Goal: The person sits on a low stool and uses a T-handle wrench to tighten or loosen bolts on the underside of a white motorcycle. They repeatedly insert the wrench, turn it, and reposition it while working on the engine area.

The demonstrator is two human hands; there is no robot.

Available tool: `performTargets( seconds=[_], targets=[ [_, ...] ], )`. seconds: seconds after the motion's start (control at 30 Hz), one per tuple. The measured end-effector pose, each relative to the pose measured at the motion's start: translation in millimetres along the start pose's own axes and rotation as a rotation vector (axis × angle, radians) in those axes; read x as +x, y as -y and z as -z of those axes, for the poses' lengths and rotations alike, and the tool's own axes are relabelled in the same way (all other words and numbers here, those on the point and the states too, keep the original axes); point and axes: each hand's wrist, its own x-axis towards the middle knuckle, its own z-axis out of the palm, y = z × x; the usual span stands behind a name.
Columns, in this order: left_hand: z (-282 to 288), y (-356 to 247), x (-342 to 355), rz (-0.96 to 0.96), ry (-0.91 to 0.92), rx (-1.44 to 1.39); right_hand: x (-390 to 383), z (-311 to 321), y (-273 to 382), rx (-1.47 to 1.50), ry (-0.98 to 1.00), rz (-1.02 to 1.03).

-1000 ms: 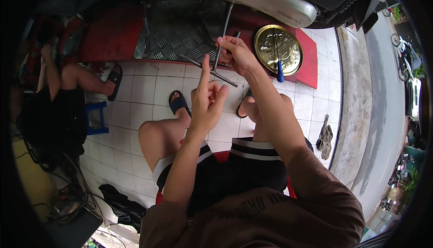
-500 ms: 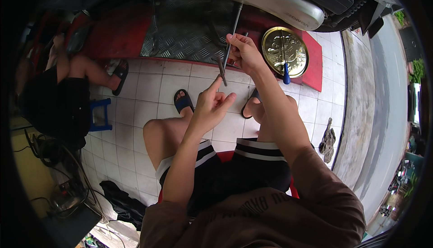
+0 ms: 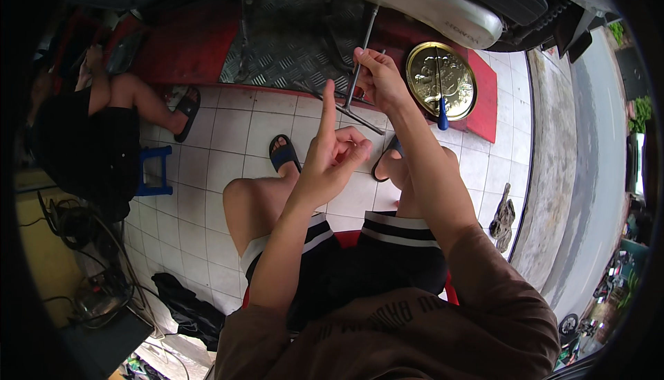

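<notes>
My right hand [image 3: 380, 79] is closed round the long shaft of a metal T-handle wrench [image 3: 362, 125], whose far end reaches up beneath the silver cover [image 3: 425, 6] of a scooter. The wrench's crossbar lies at the near end of the shaft, slanting down to the right. My left hand [image 3: 332, 159] is beside the crossbar with the index finger stretched up and the other fingers curled, holding nothing. A round gold metal tray [image 3: 415, 76] lies right of my right hand, with a blue-handled tool [image 3: 442, 112] across it.
A red platform [image 3: 173, 55] with a metal tread plate is ahead. At left another person [image 3: 124, 93] sits near a blue stool [image 3: 155, 169], with cables and a machine [image 3: 97, 297] below. A dirty rag [image 3: 503, 217] lies on the tiles, with the road [image 3: 581, 172] at right.
The crossbar has swung round, standing steep half a second ago and slanting again now. My left index finger dipped toward it and is raised again. The view has shifted slightly.
</notes>
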Motion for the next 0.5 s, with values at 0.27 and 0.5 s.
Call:
performTargets(
  seconds=[0.27,0.5],
  targets=[
    [-5,12,-2,-0.059,0.147,-0.064,-1,-6,3,0.002,-0.033,0.009],
    [-3,18,-5,0.131,0.234,0.014,5,-1,1,0.020,-0.007,0.044]
  ],
)
